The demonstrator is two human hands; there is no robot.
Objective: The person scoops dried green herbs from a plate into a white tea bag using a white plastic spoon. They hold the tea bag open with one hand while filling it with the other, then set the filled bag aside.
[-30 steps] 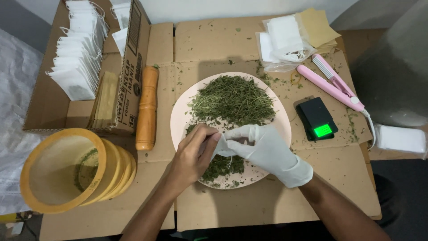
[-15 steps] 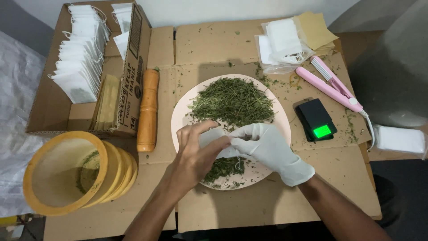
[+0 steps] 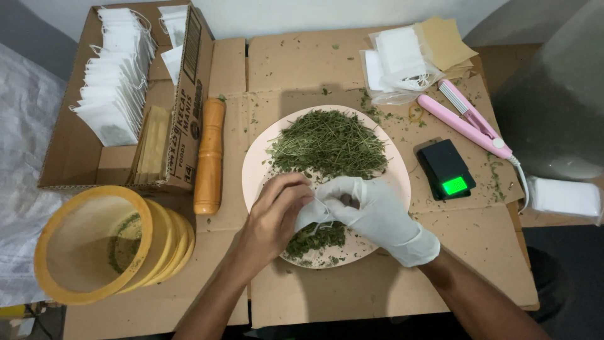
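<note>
Centrally, bare left hand (image 3: 272, 220) and white-gloved right hand (image 3: 371, 211): both grips pinched together on one small white filter-paper tea bag (image 3: 313, 213), held just above the near part of the round pale pink plate (image 3: 258, 165). Risk, judged: the bag is thin and held only at its edges, so a pull from both sides could tear it or slip it loose; leaf would then drop onto the plate or past its rim onto the flattened cardboard covering the tabletop (image 3: 302, 289), where crumbs already lie scattered. Plate contents: a mound of dried green chopped herb (image 3: 328, 143) on the far half, a smaller patch under the hands. Left of plate: orange wooden pestle (image 3: 209, 154), lying lengthwise. Open brown cardboard box (image 3: 179, 101): rows of white tea bags (image 3: 112, 75) standing on edge, plus a stack of tan paper envelopes (image 3: 151, 143). Near left: nested yellow-rimmed round sieves (image 3: 104, 242), green dust on the mesh. Far right: clear plastic bag of empty white sachets (image 3: 399, 60), pink handheld heat sealer (image 3: 469, 123), small black pocket scale with green lit display (image 3: 448, 169).
</note>
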